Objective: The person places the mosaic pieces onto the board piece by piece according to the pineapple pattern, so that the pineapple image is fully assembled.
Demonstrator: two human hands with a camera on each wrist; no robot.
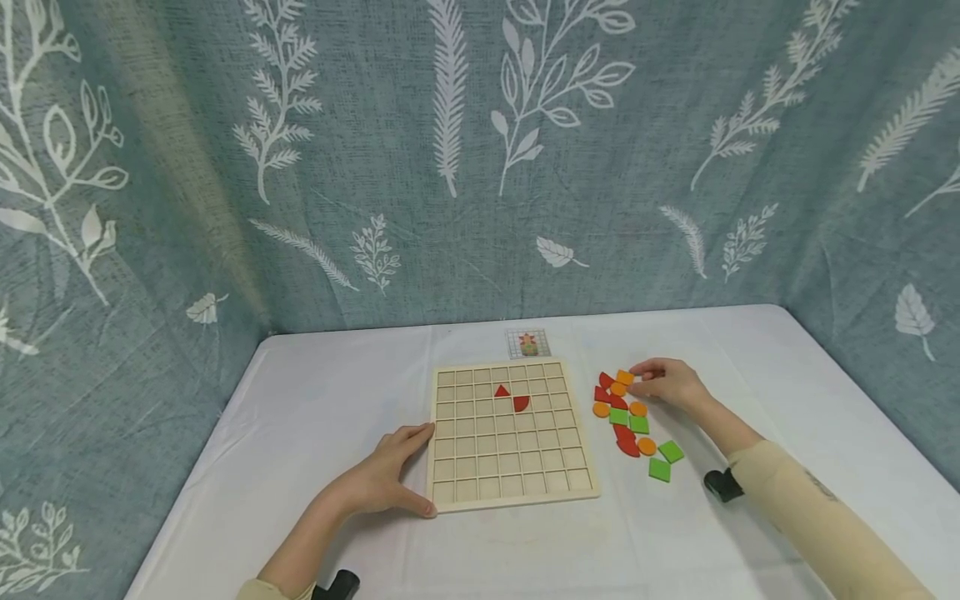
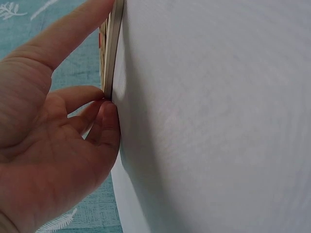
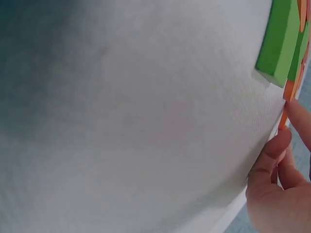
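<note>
A square wooden grid board (image 1: 487, 467) lies flat on the table. A red triangle (image 1: 502, 391) and a red quarter-circle (image 1: 521, 403) sit in its upper cells. Along the board's left edge rests my left hand (image 1: 386, 471), thumb at the near corner and fingers farther up the side; the left wrist view shows them touching the board's edge (image 2: 114, 53). To the right of the board, my right hand (image 1: 667, 383) pinches an orange square tile (image 1: 624, 377) at its right end, between thumb and index finger. The tile (image 3: 283, 119) is seen edge-on in the right wrist view.
Beside the board lie loose tiles: several red pieces (image 1: 627, 447), orange circles (image 1: 647, 447) and green squares (image 1: 660, 470). A small gridded picture card (image 1: 528, 343) lies behind the board. The white-covered table (image 1: 315, 417) meets a patterned blue-green curtain (image 1: 450, 250).
</note>
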